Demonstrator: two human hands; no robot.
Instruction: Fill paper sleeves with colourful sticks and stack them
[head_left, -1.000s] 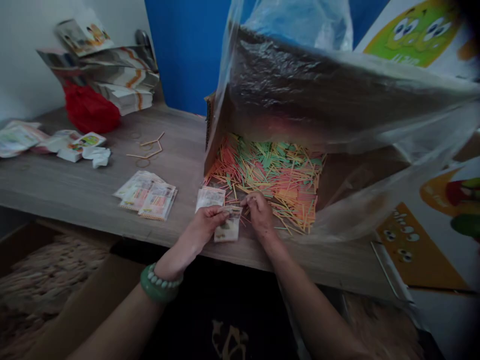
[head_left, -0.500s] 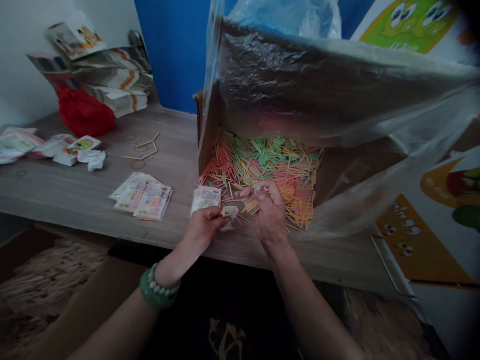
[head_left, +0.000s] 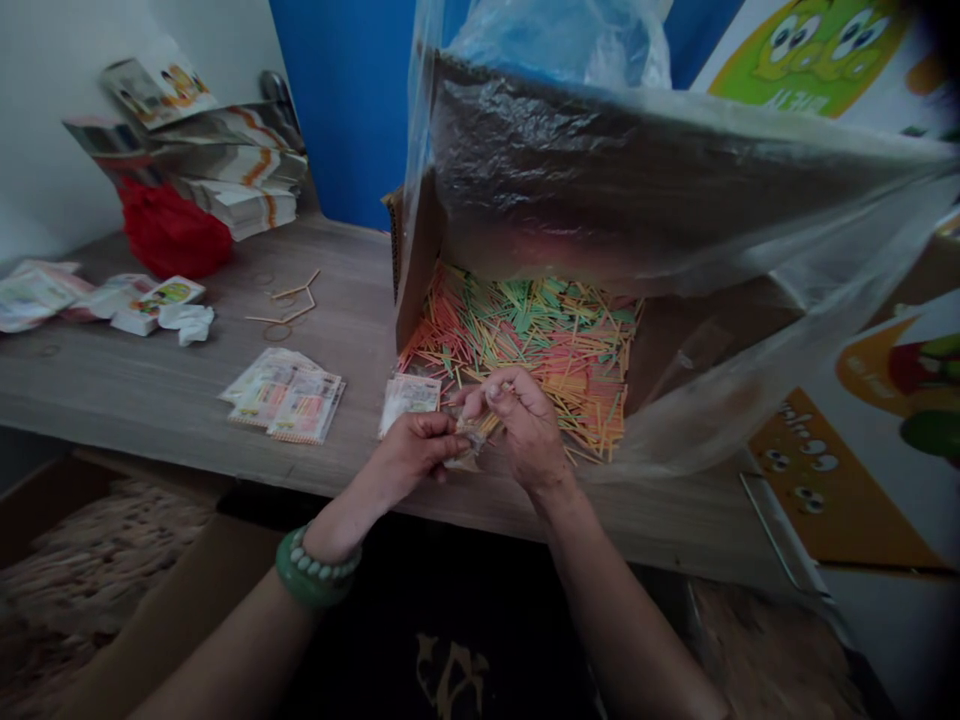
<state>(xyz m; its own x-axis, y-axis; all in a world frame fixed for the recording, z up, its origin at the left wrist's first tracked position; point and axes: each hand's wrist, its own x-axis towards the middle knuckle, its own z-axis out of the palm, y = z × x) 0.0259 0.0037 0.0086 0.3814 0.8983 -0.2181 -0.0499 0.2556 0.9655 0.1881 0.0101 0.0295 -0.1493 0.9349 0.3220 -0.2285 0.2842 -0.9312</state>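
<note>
My left hand (head_left: 416, 450) pinches a small clear plastic packet (head_left: 472, 440) above the table's front part. Close beside it, my right hand (head_left: 525, 425) is closed with its fingertips at the packet's mouth, holding a few thin yellowish sticks (head_left: 489, 424). Beyond both hands spreads a heap of loose coloured sticks (head_left: 532, 330), red, green, yellow and orange, in a cardboard box lined with clear plastic. A small stack of flat packets (head_left: 409, 393) lies just behind my left hand. Farther left is another group of filled packets (head_left: 289, 395).
The box's plastic-covered flap (head_left: 585, 180) rises behind the heap. At the left are a red bag (head_left: 172, 228), stacked printed cartons (head_left: 251, 170), small boxes and crumpled tissue (head_left: 187, 320). Rubber bands and bent sticks (head_left: 300, 298) lie on the table. Printed cartons (head_left: 840, 480) stand right.
My right hand has moved left and slightly down, bringing its fingertips and sticks to the packet. The left hand keeps hold of the packet, shifted slightly.
</note>
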